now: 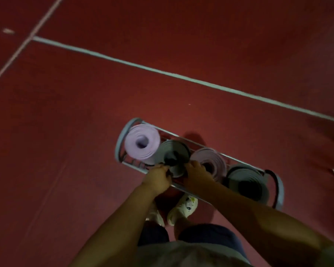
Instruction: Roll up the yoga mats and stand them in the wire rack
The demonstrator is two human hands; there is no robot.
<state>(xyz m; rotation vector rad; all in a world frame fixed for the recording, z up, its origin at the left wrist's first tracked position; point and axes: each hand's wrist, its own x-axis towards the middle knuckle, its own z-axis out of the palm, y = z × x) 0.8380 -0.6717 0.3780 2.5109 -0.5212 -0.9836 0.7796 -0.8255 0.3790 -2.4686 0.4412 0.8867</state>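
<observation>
Both my hands — left hand [158,178], right hand [196,175] — gripping the second grey yoga mat [172,153] upright in the wire rack [118,145], four rolls in.

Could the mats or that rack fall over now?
Maybe. Both hands, left hand and right hand, grip the grey mat near its top, so a hard push could tip the narrow wire rack. The four rolls sit packed tight; the grey one may snag on the lilac mat or the pink mat. The shoes are close under the rack, so toes could get bumped.
</observation>
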